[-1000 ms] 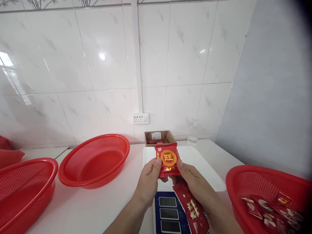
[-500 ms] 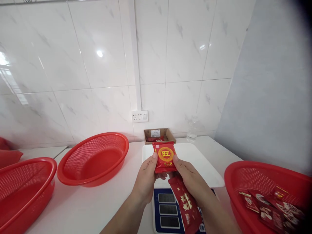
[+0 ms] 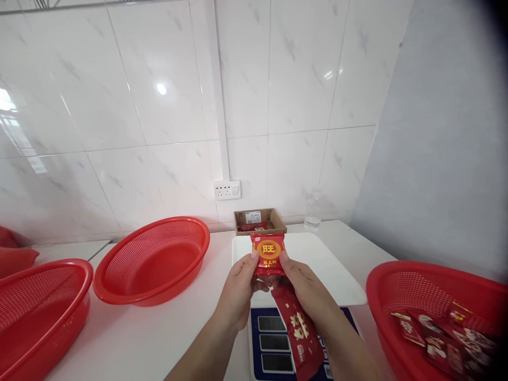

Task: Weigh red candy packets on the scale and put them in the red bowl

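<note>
Between both hands I hold a small red packet (image 3: 269,250) with a gold ring and a yellow character on its face. My left hand (image 3: 240,286) grips its left edge, thumb on top. The thumb of my right hand (image 3: 307,283) presses the right edge. A longer dark red packet (image 3: 299,334) with cream lettering hangs below my right palm, its upper end hidden by that hand. Both packets are above a weighing scale (image 3: 329,270) with a white pan and a blue display panel.
Two red perforated baskets (image 3: 159,264) (image 3: 47,323) stand to the left. Another red basket (image 3: 381,312) at right holds several red packets. Behind the scale are a cardboard box (image 3: 272,227) with red packets inside and a clear plastic bottle (image 3: 313,214). A socket (image 3: 227,190) is on the tiled wall.
The small packet has tilted so that its face looks shorter, and the long packet has swung slightly left. Both hands keep their hold.
</note>
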Available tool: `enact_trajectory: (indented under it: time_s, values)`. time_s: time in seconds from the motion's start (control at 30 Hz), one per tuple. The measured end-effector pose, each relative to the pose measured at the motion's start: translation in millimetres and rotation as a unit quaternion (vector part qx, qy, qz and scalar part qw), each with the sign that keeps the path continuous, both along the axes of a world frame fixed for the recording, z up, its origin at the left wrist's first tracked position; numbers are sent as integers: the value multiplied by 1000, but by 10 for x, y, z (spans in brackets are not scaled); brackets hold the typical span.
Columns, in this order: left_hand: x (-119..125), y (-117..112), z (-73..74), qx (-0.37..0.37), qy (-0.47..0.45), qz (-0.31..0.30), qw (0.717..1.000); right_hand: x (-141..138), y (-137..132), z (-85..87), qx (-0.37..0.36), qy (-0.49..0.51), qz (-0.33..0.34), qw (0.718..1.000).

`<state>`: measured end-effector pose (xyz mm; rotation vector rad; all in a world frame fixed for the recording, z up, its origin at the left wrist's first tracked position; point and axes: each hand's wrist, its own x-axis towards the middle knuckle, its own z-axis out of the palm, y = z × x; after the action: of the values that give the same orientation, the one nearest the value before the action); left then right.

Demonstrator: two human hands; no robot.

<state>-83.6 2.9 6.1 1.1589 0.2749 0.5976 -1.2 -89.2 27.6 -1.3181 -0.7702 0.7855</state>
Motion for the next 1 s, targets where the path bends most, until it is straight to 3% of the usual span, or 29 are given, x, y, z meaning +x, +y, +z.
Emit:
enact_trajectory:
  time_s: [0.37,1.0]
  values:
    - [9,-31,-4,22,30,2,999,34,-25,4,-7,4,-34,999]
    - [16,-15,-36,22,12,49,998,64,33,-65,8,13,-2,1000]
